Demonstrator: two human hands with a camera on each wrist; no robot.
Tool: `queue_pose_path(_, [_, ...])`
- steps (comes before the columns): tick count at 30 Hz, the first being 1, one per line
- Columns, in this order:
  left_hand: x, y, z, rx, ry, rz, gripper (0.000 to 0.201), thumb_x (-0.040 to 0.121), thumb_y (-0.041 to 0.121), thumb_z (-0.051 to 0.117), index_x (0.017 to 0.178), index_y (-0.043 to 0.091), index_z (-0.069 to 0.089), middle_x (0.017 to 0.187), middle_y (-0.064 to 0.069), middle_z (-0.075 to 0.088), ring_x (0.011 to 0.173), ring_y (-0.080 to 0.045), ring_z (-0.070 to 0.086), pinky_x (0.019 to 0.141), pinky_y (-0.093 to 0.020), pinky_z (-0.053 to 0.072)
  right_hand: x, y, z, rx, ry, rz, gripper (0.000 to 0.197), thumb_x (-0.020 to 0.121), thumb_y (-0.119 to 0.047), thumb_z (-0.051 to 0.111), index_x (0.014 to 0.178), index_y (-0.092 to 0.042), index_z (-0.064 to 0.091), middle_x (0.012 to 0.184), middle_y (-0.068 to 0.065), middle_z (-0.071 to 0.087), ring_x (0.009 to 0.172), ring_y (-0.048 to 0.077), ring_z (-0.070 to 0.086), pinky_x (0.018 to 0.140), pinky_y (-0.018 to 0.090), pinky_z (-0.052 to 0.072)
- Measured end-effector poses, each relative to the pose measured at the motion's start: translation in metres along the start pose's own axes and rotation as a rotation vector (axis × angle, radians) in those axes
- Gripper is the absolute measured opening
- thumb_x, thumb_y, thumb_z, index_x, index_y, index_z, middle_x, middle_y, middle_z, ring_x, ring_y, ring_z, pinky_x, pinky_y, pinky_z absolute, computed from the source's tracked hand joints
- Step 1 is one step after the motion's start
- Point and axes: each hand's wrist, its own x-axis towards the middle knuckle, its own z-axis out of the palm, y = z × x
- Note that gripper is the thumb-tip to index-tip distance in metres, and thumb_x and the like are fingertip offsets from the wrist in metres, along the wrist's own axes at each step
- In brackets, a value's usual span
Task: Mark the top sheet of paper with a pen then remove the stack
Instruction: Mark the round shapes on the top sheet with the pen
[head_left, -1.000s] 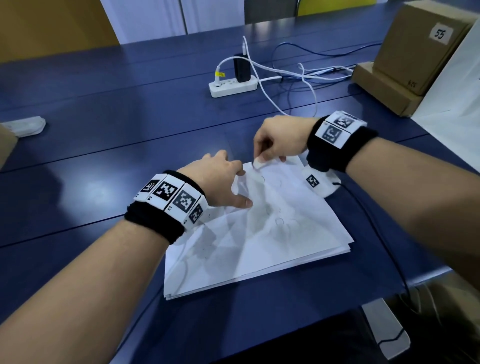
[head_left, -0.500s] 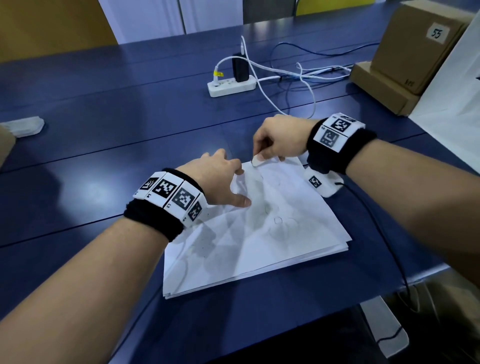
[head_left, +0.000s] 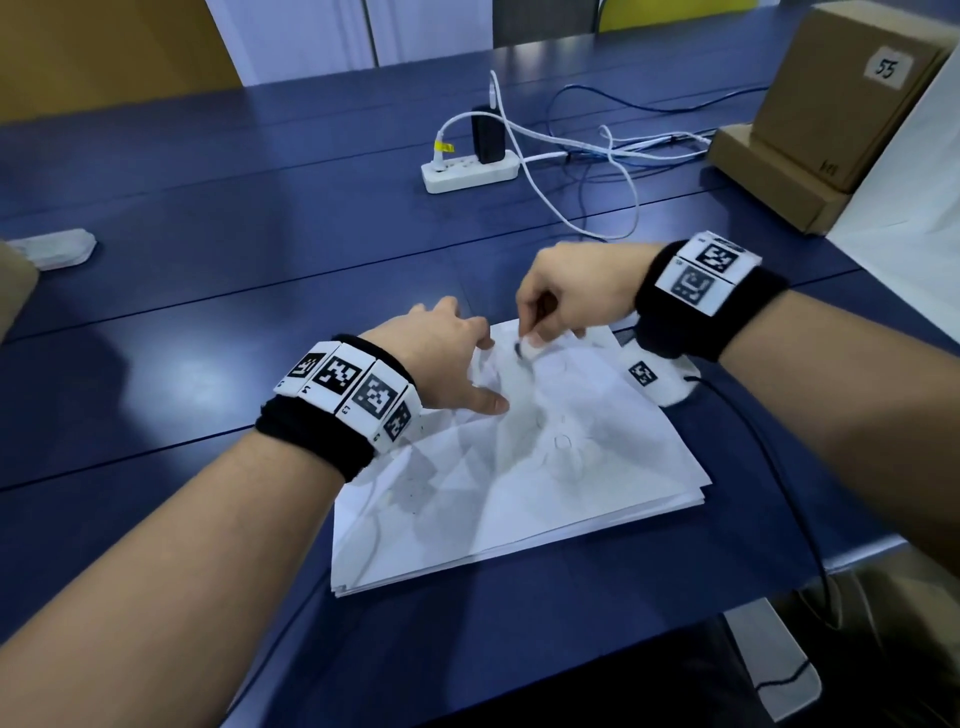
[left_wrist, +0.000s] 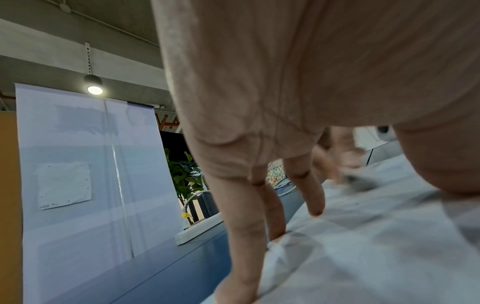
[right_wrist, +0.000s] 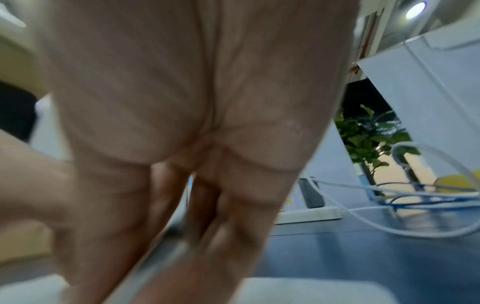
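A stack of white paper (head_left: 519, 493), creased and faintly scribbled on top, lies on the blue table (head_left: 260, 260) near its front edge. My left hand (head_left: 447, 364) rests on the stack's far left corner, its straight fingers (left_wrist: 244, 246) pressing the top sheet (left_wrist: 363, 257). My right hand (head_left: 566, 296) hovers at the stack's far edge with fingers curled. It pinches a small white thing with a dark tip, apparently the pen (head_left: 522, 348), whose tip meets the top sheet. The right wrist view is blurred and shows mostly the palm (right_wrist: 182, 102).
A white power strip (head_left: 470, 174) with a black plug and tangled cables (head_left: 582, 171) lies behind the hands. Stacked cardboard boxes (head_left: 831, 104) stand at the far right. A small white object (head_left: 54, 248) sits at the left edge. A black cable (head_left: 779, 467) trails off the front edge.
My right hand has dipped slightly towards the sheet, and a dark tip now shows below its fingertips. The left hand keeps pressing the same corner.
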Motion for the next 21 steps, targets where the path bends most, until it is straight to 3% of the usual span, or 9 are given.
queue_pose_path(3, [0.001, 0.002, -0.001, 0.009, -0.009, 0.001, 0.085, 0.071, 0.077, 0.063, 0.143, 0.038, 0.040, 0.129, -0.003, 0.040, 0.120, -0.030, 0.044, 0.083, -0.040, 0.044, -0.010, -0.006, 0.004, 0.033, -0.168, -0.037, 0.008, 0.083, -0.025, 0.079, 0.090, -0.023, 0.079, 0.071, -0.003, 0.073, 0.046, 0.007, 0.060, 0.060, 0.021, 0.050])
queue_pose_path(8, [0.003, 0.002, -0.002, 0.015, -0.013, 0.009, 0.089, 0.070, 0.079, 0.063, 0.146, 0.039, 0.037, 0.130, -0.005, 0.040, 0.119, -0.032, 0.045, 0.082, -0.040, 0.042, 0.010, 0.004, -0.002, -0.024, 0.114, 0.035, 0.008, 0.086, -0.026, 0.076, 0.090, -0.019, 0.076, 0.062, -0.011, 0.067, 0.046, 0.007, 0.061, 0.064, 0.028, 0.056])
queue_pose_path(10, [0.003, 0.001, -0.002, 0.015, -0.013, 0.007, 0.089, 0.070, 0.079, 0.063, 0.146, 0.040, 0.037, 0.129, -0.005, 0.040, 0.119, -0.031, 0.044, 0.082, -0.040, 0.042, 0.008, 0.005, -0.003, -0.035, 0.134, 0.055, 0.009, 0.086, -0.026, 0.075, 0.091, -0.018, 0.076, 0.064, -0.011, 0.066, 0.048, 0.008, 0.061, 0.061, 0.025, 0.053])
queue_pose_path(15, [0.006, 0.001, -0.003, 0.013, -0.018, 0.001, 0.089, 0.068, 0.079, 0.064, 0.144, 0.039, 0.038, 0.128, -0.003, 0.040, 0.118, -0.030, 0.045, 0.080, -0.039, 0.042, -0.012, -0.005, 0.001, -0.011, -0.130, -0.008, 0.006, 0.083, -0.027, 0.079, 0.088, -0.025, 0.078, 0.064, -0.009, 0.070, 0.048, 0.008, 0.062, 0.060, 0.022, 0.053])
queue_pose_path(19, [0.006, 0.000, -0.003, 0.010, -0.022, 0.010, 0.089, 0.068, 0.079, 0.065, 0.143, 0.039, 0.039, 0.127, -0.003, 0.040, 0.117, -0.030, 0.045, 0.080, -0.039, 0.042, 0.003, 0.004, -0.002, -0.045, 0.100, 0.047, 0.007, 0.087, -0.028, 0.074, 0.088, -0.021, 0.075, 0.065, -0.010, 0.068, 0.050, 0.011, 0.063, 0.069, 0.032, 0.059])
queue_pose_path(21, [0.006, 0.000, -0.003, 0.008, -0.022, 0.007, 0.089, 0.068, 0.079, 0.064, 0.143, 0.039, 0.039, 0.127, -0.003, 0.040, 0.117, -0.029, 0.045, 0.080, -0.040, 0.042, 0.004, 0.005, -0.003, -0.029, 0.114, 0.060, 0.006, 0.087, -0.027, 0.074, 0.088, -0.021, 0.075, 0.064, -0.010, 0.067, 0.052, 0.013, 0.065, 0.068, 0.031, 0.058])
